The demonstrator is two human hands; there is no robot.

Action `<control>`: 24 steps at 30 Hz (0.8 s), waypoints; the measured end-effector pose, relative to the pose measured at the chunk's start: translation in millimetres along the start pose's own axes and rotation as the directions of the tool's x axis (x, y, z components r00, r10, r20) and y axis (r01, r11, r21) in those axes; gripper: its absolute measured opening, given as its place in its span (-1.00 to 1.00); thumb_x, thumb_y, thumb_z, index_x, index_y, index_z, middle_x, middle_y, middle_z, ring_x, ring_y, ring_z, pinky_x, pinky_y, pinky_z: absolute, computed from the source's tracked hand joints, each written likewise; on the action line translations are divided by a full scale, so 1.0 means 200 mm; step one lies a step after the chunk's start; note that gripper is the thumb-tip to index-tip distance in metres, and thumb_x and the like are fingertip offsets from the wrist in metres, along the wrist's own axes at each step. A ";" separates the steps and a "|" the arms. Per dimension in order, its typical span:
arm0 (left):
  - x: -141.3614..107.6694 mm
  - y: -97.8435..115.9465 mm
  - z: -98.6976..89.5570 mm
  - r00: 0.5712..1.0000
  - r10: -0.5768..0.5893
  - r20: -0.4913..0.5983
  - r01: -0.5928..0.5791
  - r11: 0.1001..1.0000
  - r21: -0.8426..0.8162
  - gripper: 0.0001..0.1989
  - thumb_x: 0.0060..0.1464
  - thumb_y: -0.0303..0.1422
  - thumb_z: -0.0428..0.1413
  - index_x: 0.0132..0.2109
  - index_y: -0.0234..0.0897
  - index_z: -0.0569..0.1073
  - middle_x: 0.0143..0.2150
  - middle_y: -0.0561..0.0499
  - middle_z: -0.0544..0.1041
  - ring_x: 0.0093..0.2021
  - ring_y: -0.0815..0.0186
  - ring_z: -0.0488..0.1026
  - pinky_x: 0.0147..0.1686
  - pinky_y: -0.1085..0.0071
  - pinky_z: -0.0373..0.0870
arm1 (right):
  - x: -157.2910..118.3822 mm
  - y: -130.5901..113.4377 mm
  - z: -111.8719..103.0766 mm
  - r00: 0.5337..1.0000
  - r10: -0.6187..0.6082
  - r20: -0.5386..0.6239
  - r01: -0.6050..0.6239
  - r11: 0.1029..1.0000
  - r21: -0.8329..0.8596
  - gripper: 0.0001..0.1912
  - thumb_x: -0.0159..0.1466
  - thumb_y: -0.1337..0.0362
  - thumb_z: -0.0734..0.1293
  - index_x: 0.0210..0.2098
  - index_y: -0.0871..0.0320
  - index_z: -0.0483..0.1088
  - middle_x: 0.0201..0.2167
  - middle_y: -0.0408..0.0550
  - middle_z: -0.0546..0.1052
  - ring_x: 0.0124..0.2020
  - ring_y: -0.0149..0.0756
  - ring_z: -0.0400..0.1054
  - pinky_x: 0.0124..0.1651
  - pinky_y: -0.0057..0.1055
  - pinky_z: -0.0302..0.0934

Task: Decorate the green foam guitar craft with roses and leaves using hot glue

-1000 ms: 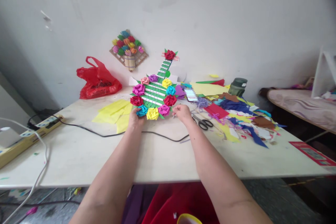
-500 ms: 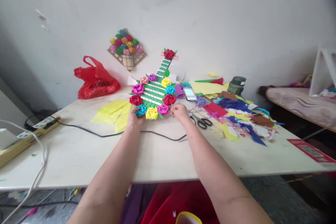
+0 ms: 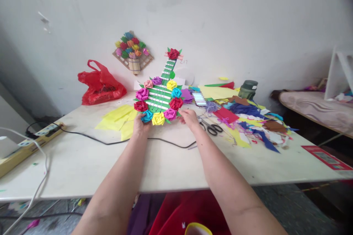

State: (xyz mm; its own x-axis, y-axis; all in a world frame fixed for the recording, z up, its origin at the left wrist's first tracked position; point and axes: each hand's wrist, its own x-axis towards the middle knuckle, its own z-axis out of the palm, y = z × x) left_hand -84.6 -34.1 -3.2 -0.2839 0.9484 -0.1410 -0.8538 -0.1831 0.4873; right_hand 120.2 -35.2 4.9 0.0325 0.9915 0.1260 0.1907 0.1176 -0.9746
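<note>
A paper craft guitar (image 3: 159,99) in green, with white cross strips and a ring of colourful paper roses round its body, stands tilted over the table. My left hand (image 3: 141,125) grips its lower left edge beside the blue rose; some fingers are hidden behind it. At the lower right edge, close to a red rose (image 3: 175,102) and a magenta rose (image 3: 170,114), is my right hand (image 3: 189,118), its fingers bent together. Whether they pinch the guitar's edge or something small, I cannot tell. Another red rose (image 3: 173,54) tops the neck.
Yellow paper sheets (image 3: 116,117) lie left of the guitar, near a red plastic bag (image 3: 102,86). Scissors (image 3: 213,129), coloured scraps (image 3: 256,121) and a dark green bottle (image 3: 248,89) are at right. A black cable (image 3: 110,142) crosses the table from a power strip (image 3: 33,143).
The guitar has shifted slightly left, its neck most clearly. My right fingers have come a little closer to its lower right edge; the left hand keeps its grip.
</note>
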 end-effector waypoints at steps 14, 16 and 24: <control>-0.02 0.00 0.01 1.000 0.002 -0.013 -0.001 1.000 0.012 -0.73 -0.33 -0.63 -0.06 -0.38 -0.33 0.34 -0.46 0.02 0.46 -0.43 0.35 0.44 -0.34 0.37 0.46 | 0.01 0.02 0.01 0.996 -0.070 -0.047 0.069 0.997 -0.015 -0.84 0.03 0.28 0.26 -0.63 0.19 0.31 -0.69 -0.19 0.38 -0.73 -0.49 0.15 -0.61 -0.50 0.15; -0.02 0.00 0.01 1.000 0.005 -0.001 -0.005 1.000 0.022 -0.71 -0.33 -0.62 -0.06 -0.36 -0.33 0.35 -0.45 0.02 0.48 -0.42 0.34 0.45 -0.35 0.35 0.47 | 0.01 0.02 0.01 0.995 -0.084 -0.052 0.083 0.996 -0.029 -0.82 0.03 0.27 0.25 -0.65 0.18 0.30 -0.70 -0.19 0.37 -0.73 -0.48 0.14 -0.60 -0.49 0.13; 0.00 0.00 0.00 1.000 0.004 -0.017 -0.004 1.000 0.013 -0.74 -0.31 -0.63 -0.05 -0.38 -0.34 0.35 -0.47 0.02 0.47 -0.46 0.36 0.44 -0.38 0.39 0.46 | 0.02 0.04 0.01 0.990 -0.126 -0.064 0.121 0.990 -0.076 -0.82 0.02 0.22 0.23 -0.65 0.16 0.29 -0.70 -0.18 0.36 -0.73 -0.47 0.12 -0.61 -0.49 0.09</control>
State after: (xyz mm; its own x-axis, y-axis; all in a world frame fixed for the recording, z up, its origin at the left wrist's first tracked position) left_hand -84.2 -33.7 -3.7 -0.2949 0.9430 -0.1540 -0.8471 -0.1834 0.4987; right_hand 120.5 -30.4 -1.9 0.0709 0.9633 0.2590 0.2675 0.2318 -0.9353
